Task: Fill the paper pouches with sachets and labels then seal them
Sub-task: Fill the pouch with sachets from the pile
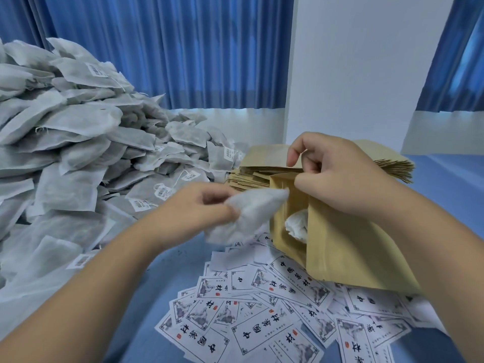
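Nearest, labels: white rectangular paper labels (262, 318) printed with black characters lie scattered and overlapping on the blue tabletop (136, 323) at 6 o'clock. The pouch's lower end hangs just over them, so a dragged pouch could sweep or crease several.
Left hand: the left hand (204, 208) pinches a soft white mesh sachet (251, 218) by its near end. The sachet's far corner touches the pouch mouth near centre.
Pouch: the brown kraft-paper pouch (348, 247) is held tilted at 4 o'clock, and a second white sachet (297, 227) shows inside it.
Right hand: the right hand (337, 179) grips the pouch's upper lip between curled fingers and thumb, holding it open.
Risk, entry: the limp sachet may fold on the rim or jam against the one inside, and forcing it could tear the paper.
Risk, seal: mesh caught in the mouth would likely spoil the closure.
Risk, label: none is visible inside, so it could be forgotten.
Sachet heap: the steep heap of grey-white tagged sachets (78, 153) at 9 to 10 o'clock could slide onto the work area.
Spare pouches: the stack of flat brown pouches (259, 155) sits just behind the right hand at 1 o'clock, where a knock could scatter it.
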{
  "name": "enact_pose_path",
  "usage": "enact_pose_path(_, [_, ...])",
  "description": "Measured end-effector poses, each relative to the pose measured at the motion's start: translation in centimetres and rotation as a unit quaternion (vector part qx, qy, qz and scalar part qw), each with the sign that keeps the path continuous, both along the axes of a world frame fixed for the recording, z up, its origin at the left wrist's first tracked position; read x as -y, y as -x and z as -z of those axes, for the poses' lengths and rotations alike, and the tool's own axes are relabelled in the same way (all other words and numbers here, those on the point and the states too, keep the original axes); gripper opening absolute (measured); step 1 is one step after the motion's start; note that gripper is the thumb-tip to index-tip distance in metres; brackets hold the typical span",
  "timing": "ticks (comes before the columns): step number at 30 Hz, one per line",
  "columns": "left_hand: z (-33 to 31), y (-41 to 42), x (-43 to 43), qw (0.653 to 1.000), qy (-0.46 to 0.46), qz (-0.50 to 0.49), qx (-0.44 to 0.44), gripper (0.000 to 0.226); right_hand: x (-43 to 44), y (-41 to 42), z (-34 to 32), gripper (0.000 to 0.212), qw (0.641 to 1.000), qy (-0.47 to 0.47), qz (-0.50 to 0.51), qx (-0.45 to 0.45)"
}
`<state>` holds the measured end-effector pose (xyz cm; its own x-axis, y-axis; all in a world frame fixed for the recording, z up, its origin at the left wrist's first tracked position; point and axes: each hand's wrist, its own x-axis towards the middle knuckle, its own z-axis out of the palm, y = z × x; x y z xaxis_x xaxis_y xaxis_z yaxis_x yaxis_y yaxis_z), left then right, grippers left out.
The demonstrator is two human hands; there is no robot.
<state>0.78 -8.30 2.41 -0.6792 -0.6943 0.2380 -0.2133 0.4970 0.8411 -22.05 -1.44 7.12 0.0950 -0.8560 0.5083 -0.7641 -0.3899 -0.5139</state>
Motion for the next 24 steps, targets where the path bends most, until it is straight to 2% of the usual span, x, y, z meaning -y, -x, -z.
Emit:
enact_pose_path(2, [0.3,0.3,-0.5,0.998,-0.044,0.041,0.017,0.034,0.0,0.0,0.0,0.026,1.0,0.0,0.001,0.002])
enact_pose_path(5, [0.4,1.6,-1.1,0.997,-0.075,0.01,-0.013,0.031,0.0,0.0,-0.1,0.027,1.0,-0.004,-0.002,0.008])
enact_pose_path(9, [0.8,3.3,-2.3,1.0,-0.009,-0.028,0.01,0.018,0.0,0.2,-0.1,0.026,1.0,-0.012,-0.012,0.021])
enact_pose_path(11, [0.9,3.6,-2.9,0.997,0.055,-0.032,0.048,0.018,0.1,0.2,-0.1,0.025,1.0,-0.019,-0.019,0.013])
enact_pose_path(13, [0.8,4.3,-3.3,0.992,0.113,-0.049,0.035,0.018,0.2,0.0,0.0,0.025,0.999,-0.022,-0.024,0.009])
enact_pose_path(14, [0.6,4.7,-3.5,0.992,0.108,-0.065,-0.002,0.017,0.2,-0.1,0.0,0.025,0.999,-0.021,-0.026,0.009])
enact_pose_path(16, [0.3,5.6,-3.8,0.992,0.042,-0.088,-0.085,0.018,0.1,-0.2,0.0,0.024,0.999,-0.017,-0.027,0.01])
enact_pose_path(20, [0.1,5.9,-4.2,0.984,-0.131,0.026,-0.122,0.031,-0.1,0.0,-0.3,0.026,0.999,-0.015,-0.019,0.027])
enact_pose_path(22, [0.5,5.6,-4.2,0.986,-0.125,0.046,-0.104,0.039,-0.2,0.1,-0.4,0.025,0.999,-0.011,-0.016,0.028])
enact_pose_path(24, [0.9,5.6,-4.0,0.996,-0.047,0.004,-0.08,0.035,-0.3,0.0,-0.6,0.025,0.999,-0.002,-0.017,0.031])
